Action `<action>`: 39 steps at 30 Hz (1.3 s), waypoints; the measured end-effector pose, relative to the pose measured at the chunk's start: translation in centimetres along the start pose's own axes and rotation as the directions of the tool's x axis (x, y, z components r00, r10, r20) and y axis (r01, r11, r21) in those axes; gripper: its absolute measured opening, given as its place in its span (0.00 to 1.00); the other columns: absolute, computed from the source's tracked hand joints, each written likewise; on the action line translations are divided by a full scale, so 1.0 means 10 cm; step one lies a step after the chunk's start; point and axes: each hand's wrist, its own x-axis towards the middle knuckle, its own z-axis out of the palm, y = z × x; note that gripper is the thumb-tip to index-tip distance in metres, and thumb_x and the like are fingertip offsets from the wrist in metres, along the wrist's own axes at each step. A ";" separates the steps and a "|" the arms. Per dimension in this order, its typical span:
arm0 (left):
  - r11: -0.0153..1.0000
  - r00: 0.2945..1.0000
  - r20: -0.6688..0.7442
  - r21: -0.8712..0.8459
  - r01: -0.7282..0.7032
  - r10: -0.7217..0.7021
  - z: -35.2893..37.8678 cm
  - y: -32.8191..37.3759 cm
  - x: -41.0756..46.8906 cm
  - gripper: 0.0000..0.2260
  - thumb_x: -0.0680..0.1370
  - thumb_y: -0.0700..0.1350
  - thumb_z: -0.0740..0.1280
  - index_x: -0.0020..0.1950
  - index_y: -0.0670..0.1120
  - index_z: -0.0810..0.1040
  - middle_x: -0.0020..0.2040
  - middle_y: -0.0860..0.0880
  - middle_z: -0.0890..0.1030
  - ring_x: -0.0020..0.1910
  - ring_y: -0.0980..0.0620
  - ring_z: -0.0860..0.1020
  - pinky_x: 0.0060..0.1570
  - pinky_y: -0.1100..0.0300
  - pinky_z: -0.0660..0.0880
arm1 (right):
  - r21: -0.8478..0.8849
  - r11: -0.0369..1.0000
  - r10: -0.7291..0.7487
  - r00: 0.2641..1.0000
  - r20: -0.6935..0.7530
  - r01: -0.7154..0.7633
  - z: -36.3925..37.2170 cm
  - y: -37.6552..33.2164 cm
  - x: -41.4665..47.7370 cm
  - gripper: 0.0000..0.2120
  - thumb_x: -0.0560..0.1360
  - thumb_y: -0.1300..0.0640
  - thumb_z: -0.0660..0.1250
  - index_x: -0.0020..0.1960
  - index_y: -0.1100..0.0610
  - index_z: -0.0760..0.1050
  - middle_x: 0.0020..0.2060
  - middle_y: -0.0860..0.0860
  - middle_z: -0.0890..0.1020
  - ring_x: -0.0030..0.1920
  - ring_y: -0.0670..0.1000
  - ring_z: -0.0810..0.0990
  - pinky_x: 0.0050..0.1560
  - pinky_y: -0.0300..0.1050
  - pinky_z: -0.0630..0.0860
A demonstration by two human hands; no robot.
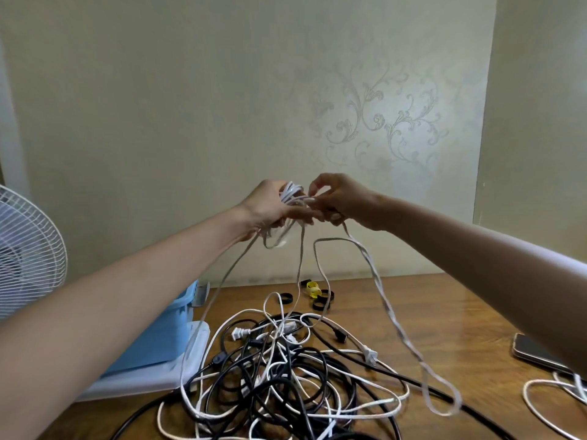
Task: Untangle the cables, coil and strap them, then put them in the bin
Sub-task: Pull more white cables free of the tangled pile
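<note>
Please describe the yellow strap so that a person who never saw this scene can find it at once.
Start at the wooden table and look past the cable tangle to the far edge, near the wall. A few small strap loops lie there together. The yellow strap is the only coloured one; the black straps beside it are all dark.

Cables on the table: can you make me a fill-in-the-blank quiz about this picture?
The left hand and right hand hold up a ____ cable.
The bin beside the tangle is ____.
Among the black straps lies one ____ strap.
Missing words: white; blue; yellow.
</note>
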 end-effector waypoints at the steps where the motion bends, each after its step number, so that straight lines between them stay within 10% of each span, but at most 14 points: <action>1: 1.000 1.000 -0.026 0.011 -0.003 0.003 0.00 -0.03 0.02 0.10 0.70 0.41 0.76 0.46 0.41 0.78 0.30 0.52 0.78 0.24 0.59 0.68 0.24 0.66 0.63 | 0.026 1.000 -0.001 1.000 0.031 0.000 -0.02 0.01 -0.01 0.02 0.79 0.64 0.63 0.49 0.58 0.71 0.30 0.54 0.74 0.26 0.45 0.68 0.25 0.36 0.65; 8: 0.987 0.904 -0.400 -0.011 0.159 -0.150 -0.35 -0.39 0.14 0.07 0.67 0.44 0.76 0.38 0.44 0.80 0.39 0.45 0.83 0.30 0.52 0.70 0.30 0.61 0.64 | -0.037 0.995 0.092 0.988 0.121 -0.088 -0.25 0.21 -0.08 0.11 0.73 0.68 0.69 0.54 0.59 0.75 0.38 0.54 0.79 0.35 0.49 0.74 0.33 0.38 0.75; 13: 0.928 0.696 -0.666 0.017 0.373 -0.268 -0.75 -0.60 0.03 0.10 0.71 0.40 0.72 0.51 0.41 0.82 0.47 0.48 0.84 0.48 0.53 0.80 0.39 0.62 0.71 | 0.195 0.949 0.160 0.912 0.377 -0.247 -0.50 0.40 -0.25 0.17 0.74 0.58 0.63 0.61 0.61 0.74 0.35 0.54 0.78 0.29 0.45 0.72 0.27 0.34 0.71; 21: 0.877 0.543 -0.751 -0.100 0.470 -0.377 -1.06 -0.87 -0.13 0.05 0.73 0.37 0.71 0.38 0.39 0.78 0.27 0.52 0.80 0.31 0.54 0.80 0.32 0.65 0.72 | 0.394 0.896 0.093 0.955 0.283 -0.204 -0.64 0.85 -0.36 0.25 0.65 0.52 0.77 0.57 0.62 0.78 0.27 0.49 0.70 0.30 0.46 0.71 0.38 0.41 0.74; 24: 0.863 0.446 -0.806 -0.149 0.483 -0.389 -1.17 -0.90 -0.16 0.09 0.72 0.36 0.70 0.51 0.36 0.81 0.47 0.45 0.82 0.47 0.47 0.80 0.41 0.59 0.72 | 0.445 0.852 0.168 0.949 0.267 -0.276 -0.67 0.95 -0.39 0.30 0.63 0.58 0.78 0.62 0.61 0.74 0.30 0.49 0.73 0.29 0.46 0.71 0.33 0.39 0.76; 28: 0.848 0.289 -0.874 -0.220 0.483 -0.391 -1.45 -1.11 -0.28 0.18 0.69 0.39 0.70 0.58 0.38 0.79 0.58 0.39 0.80 0.56 0.43 0.79 0.54 0.52 0.77 | 0.388 0.863 0.374 0.925 -0.060 -0.324 -0.87 1.18 -0.43 0.08 0.77 0.67 0.61 0.52 0.64 0.77 0.31 0.54 0.70 0.23 0.43 0.62 0.21 0.32 0.58; 31: 0.850 0.169 -0.915 -0.256 0.461 -0.367 -1.50 -1.14 -0.34 0.15 0.74 0.39 0.65 0.60 0.39 0.77 0.62 0.39 0.77 0.62 0.41 0.75 0.59 0.52 0.72 | 0.017 0.915 0.363 0.802 -0.475 -0.404 -1.00 1.40 -0.44 0.05 0.76 0.66 0.67 0.48 0.68 0.80 0.28 0.55 0.73 0.25 0.48 0.65 0.20 0.33 0.61; 35: 0.888 -0.006 -0.948 -0.300 0.349 -0.318 -1.54 -1.07 -0.44 0.10 0.79 0.39 0.57 0.44 0.54 0.64 0.65 0.44 0.74 0.65 0.47 0.72 0.61 0.58 0.65 | -0.400 0.619 0.246 0.650 -0.719 -0.676 -1.15 1.78 -0.58 0.04 0.74 0.64 0.70 0.45 0.61 0.83 0.44 0.62 0.83 0.46 0.61 0.80 0.45 0.46 0.76; 39: 0.906 -0.003 -0.970 -0.227 0.358 -0.243 -1.63 -1.08 -0.47 0.12 0.77 0.38 0.55 0.52 0.56 0.66 0.63 0.43 0.74 0.65 0.45 0.73 0.62 0.58 0.65 | -0.434 0.402 0.312 0.567 -0.763 -0.806 -1.25 2.08 -0.69 0.07 0.74 0.64 0.66 0.49 0.63 0.81 0.50 0.63 0.81 0.51 0.62 0.79 0.50 0.50 0.76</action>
